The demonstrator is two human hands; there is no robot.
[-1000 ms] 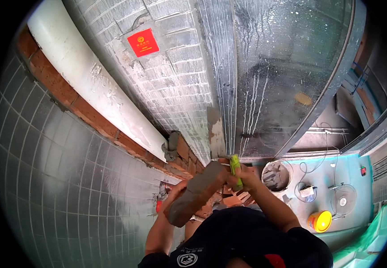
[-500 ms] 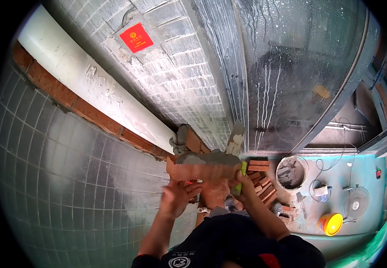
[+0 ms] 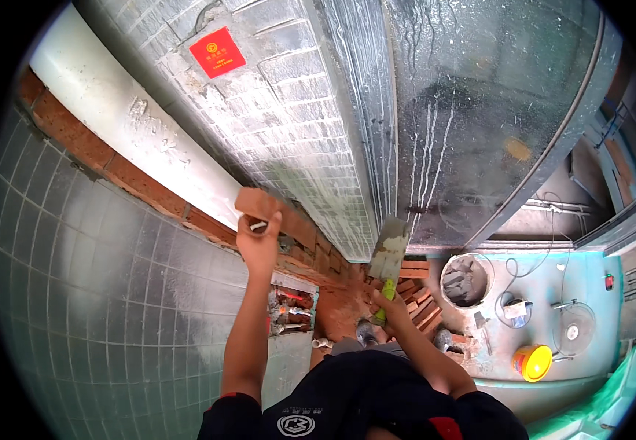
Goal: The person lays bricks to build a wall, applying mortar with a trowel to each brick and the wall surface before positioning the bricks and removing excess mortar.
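A reddish brick [image 3: 258, 202] is in my left hand [image 3: 259, 248], held up against the white pipe [image 3: 142, 125] at the top of a narrow brick course [image 3: 299, 229]. My fingers close round its near side; its far face is hidden. Lower and to the right, my right hand [image 3: 397, 311] grips a trowel by its lime-green handle. The trowel blade [image 3: 390, 249] points up and away, smeared with grey mortar. Whether the brick touches the course beneath, I cannot tell.
Loose bricks [image 3: 422, 304] lie piled by my feet, beside a bucket of grey mortar [image 3: 467, 280]. A yellow bucket [image 3: 532, 363] stands farther right. Pipe fittings [image 3: 292, 312] sit in a wall recess. A glass panel [image 3: 479, 125] rises ahead, and a tiled wall [image 3: 105, 293] flanks my left.
The mortar-topped brick has gone from in front of me up and left to the pipe, in my left hand. My right hand has moved slightly down with the trowel.
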